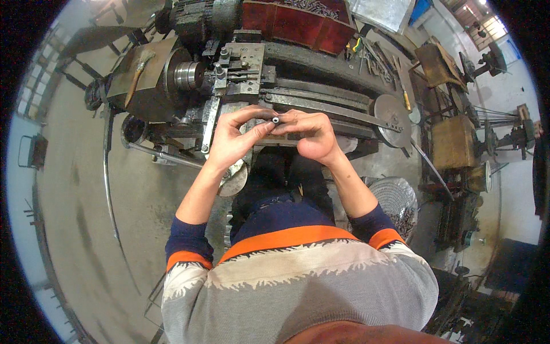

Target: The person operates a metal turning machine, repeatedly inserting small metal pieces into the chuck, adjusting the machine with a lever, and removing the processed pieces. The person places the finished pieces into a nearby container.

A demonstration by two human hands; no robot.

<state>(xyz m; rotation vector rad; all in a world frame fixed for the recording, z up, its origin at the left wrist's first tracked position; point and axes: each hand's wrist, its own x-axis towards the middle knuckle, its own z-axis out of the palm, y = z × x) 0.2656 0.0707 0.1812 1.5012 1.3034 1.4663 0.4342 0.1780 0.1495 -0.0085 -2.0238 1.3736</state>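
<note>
While the person is standing over the lathe [298, 86], both hands are meeting just in front of the chest, at the picture's centre, and between them they are gripping a small metal tube [275, 120] whose open end is facing up toward the camera. Nearest, the sweater sleeves are running up from the lower edge at 7 and 5 o'clock. The left hand [232, 140] is curling narrowly, its thumb and forefinger pinching the tube from the 9 o'clock side; the right hand [312, 136] is closing around the rest of the piece from 3 o'clock, fingers folded over so that the far part of the piece is hidden. Whether a second part is sitting inside the right fist cannot be told.

To my judgement, doing this well is calling for a steady, square hold: keeping the tube's axis straight between the two pinches, letting the fingertips rather than the palms do the guiding, and keeping the bore turned to the eye so any burr or misfit is showing. Sleeves and fingers are best staying apart from the machine while the inspection or fitting is going on.

Just beyond the hands, at 12 o'clock, the tool post and slide [240, 69] are lying under the fingers. Further out at 10 o'clock the chuck [186, 74] is sitting with nothing visibly clamped in it. At 2 o'clock a round handwheel [392, 114] is hanging off the bed, and a woven basket of metal scraps [395, 203] is resting at 4 o'clock.
</note>
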